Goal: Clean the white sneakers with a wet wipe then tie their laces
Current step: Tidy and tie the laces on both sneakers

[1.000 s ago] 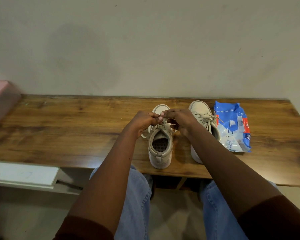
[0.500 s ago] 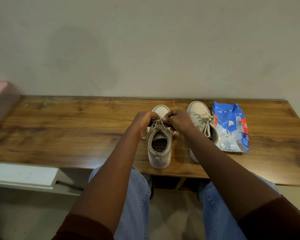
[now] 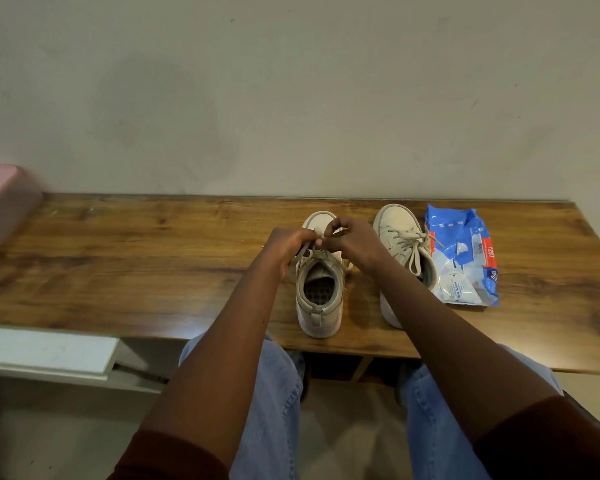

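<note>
Two off-white sneakers stand on the wooden table (image 3: 153,258), toes toward the wall. Over the left sneaker (image 3: 319,292), my left hand (image 3: 284,245) and my right hand (image 3: 354,242) meet above its tongue, each pinching part of its laces (image 3: 314,252). The right sneaker (image 3: 400,237) stands beside it, partly behind my right forearm, with a tied bow on top. A blue pack of wet wipes (image 3: 461,252) lies flat just right of that shoe.
A pink box (image 3: 4,206) sits at the table's far left edge. The wall runs close behind the table. A white shelf (image 3: 45,355) juts out below the table's front left. My knees in blue jeans are under the front edge.
My hands have kept working the left sneaker's laces, closing together over the tongue. The sneakers and the wipes pack have stayed where they were.
</note>
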